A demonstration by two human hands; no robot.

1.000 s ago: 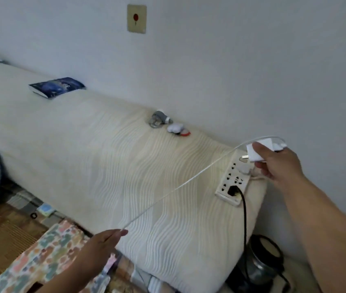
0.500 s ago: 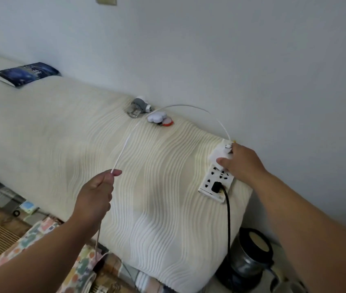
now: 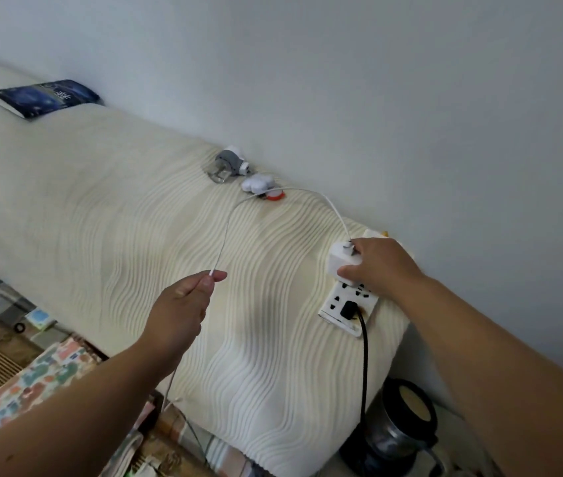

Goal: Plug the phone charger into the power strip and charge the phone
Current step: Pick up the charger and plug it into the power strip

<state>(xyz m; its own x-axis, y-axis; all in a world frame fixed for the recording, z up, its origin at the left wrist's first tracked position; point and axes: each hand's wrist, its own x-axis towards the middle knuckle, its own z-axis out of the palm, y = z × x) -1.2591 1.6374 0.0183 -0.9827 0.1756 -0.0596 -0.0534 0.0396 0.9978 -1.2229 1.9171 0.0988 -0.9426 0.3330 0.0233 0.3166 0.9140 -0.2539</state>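
A white power strip [image 3: 337, 313] lies on the right end of the cream padded headboard [image 3: 118, 218]. My right hand [image 3: 381, 265] grips the white charger block [image 3: 342, 258] and holds it against the strip's far end. A white charging cable [image 3: 294, 191] arcs from the block across the headboard top and down to my left hand [image 3: 178, 313], which pinches it between thumb and finger; the rest hangs below the hand. A black plug [image 3: 349, 308] with a black cord sits in a nearer socket. No phone is visible.
A dark blue book [image 3: 44, 98] lies on the headboard at the far left. A grey device [image 3: 228, 165] and a small white and red item [image 3: 261, 187] sit by the wall. An electric kettle [image 3: 399, 432] stands below the strip. Patterned bedding [image 3: 32, 376] lies at lower left.
My right hand has brought the charger block down from the air onto the power strip's far end. My left hand has risen, and the cable has gone from taut to a slack arc.
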